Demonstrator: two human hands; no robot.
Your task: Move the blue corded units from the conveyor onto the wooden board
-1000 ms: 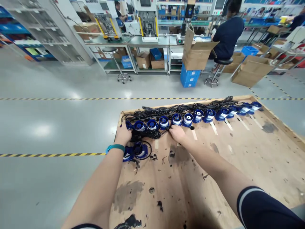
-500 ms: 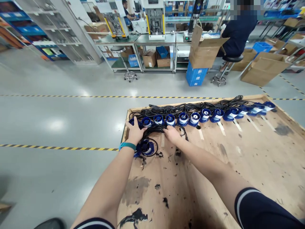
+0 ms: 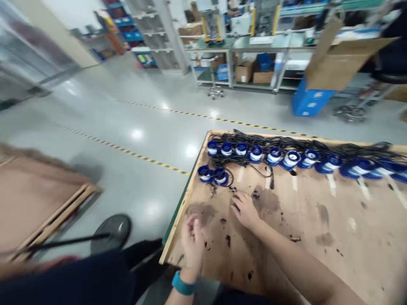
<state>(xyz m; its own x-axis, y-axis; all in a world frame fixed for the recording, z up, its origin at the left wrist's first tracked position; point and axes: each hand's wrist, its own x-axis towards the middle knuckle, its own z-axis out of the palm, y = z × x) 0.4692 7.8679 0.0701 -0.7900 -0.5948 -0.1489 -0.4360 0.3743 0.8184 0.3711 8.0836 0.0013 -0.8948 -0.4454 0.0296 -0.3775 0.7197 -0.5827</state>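
Over the wooden board [image 3: 302,237], my left hand [image 3: 193,239] hangs near the left edge, fingers loosely curled, somewhat blurred, with nothing visible in it. To its right and farther forward, my right hand [image 3: 244,209] is low over the board with bent fingers slightly apart, and nothing shows in them. Beyond it, two blue round housings [image 3: 221,176] with a looped black cable stand side by side at the left edge. A row of similar blue housings [image 3: 274,156] with white labels runs along the far side. A bundle of black cable [image 3: 230,160] lies in front of that row.
More black cables [image 3: 286,141] are heaped behind the row, against the board's raised wooden rim [image 3: 183,199]. Left on the floor are a round dark base [image 3: 111,237] and a brown-topped pallet [image 3: 41,199]. Beyond stand blue crates [image 3: 311,99] under an open carton [image 3: 340,63].
Both hands have drawn back from the housings and cable bundle toward me. The bundle stays in front of the row. The view has swung left.
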